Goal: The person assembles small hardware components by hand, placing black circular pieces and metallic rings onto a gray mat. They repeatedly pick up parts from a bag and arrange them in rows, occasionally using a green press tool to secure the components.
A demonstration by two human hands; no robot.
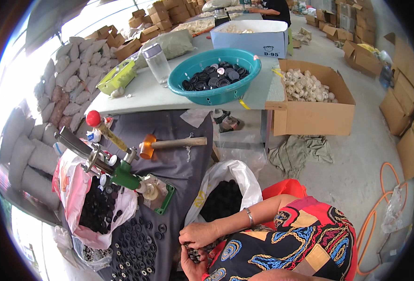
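Observation:
Near the lower middle, my left hand (194, 268) is cupped around a few small dark round pieces (194, 254). Just above it, my right hand (199, 234), with a bracelet on its wrist, has its fingers curled down over the pieces; what they pinch is hidden. Beside the right forearm stands a white plastic bag (251, 180) of black pieces (223, 201). Left of the hands, many black ring-shaped parts (137, 246) lie spread on a dark cloth (179, 182). A green hand press (124, 177) with a red-knobbed lever stands behind them.
A mallet (179, 143) with an orange head lies by the press. A pink-white bag (128, 210) holds black parts. On the table behind are a teal basin (211, 96) of black discs, a jar (157, 64) and a lime basket (116, 77). A cardboard box (317, 119) holds white parts.

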